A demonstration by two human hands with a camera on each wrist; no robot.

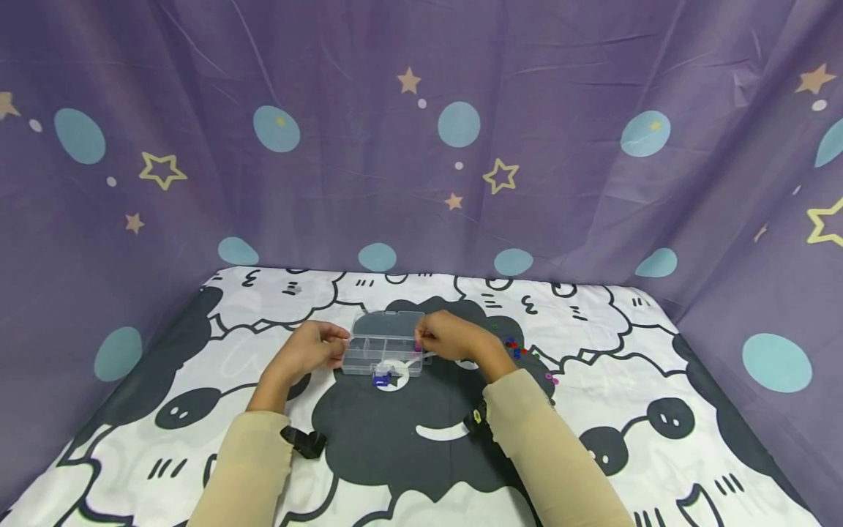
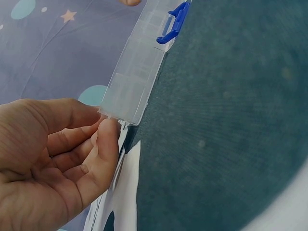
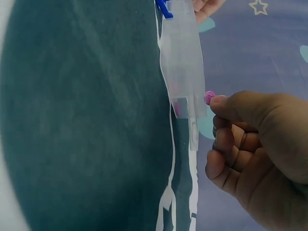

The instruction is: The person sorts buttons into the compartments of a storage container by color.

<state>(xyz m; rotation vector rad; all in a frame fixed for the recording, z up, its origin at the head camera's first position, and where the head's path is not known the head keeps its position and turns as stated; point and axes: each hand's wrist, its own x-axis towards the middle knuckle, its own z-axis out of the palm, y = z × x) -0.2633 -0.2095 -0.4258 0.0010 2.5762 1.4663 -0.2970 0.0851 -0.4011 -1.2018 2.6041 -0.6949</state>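
Note:
A clear plastic compartment box point(image 1: 378, 357) stands on the printed cloth with its lid point(image 1: 385, 323) raised at the back. One blue latch point(image 2: 175, 24) hangs at its front. My left hand point(image 1: 315, 346) holds the box's left end between thumb and fingers, as the left wrist view point(image 2: 62, 154) shows. Over the right end, my right hand point(image 1: 454, 335) pinches a small round pink-purple piece point(image 3: 209, 97) between thumb and forefinger. A similar pink patch point(image 3: 177, 107) shows through the wall of the right-end compartment. The other compartments' contents cannot be made out.
To the right of the box lie several small red and blue pieces point(image 1: 516, 347) and some pink ring-like ones point(image 1: 551, 378). A green piece point(image 1: 495, 326) lies farther back. Purple curtain point(image 1: 421, 146) closes off the back and sides.

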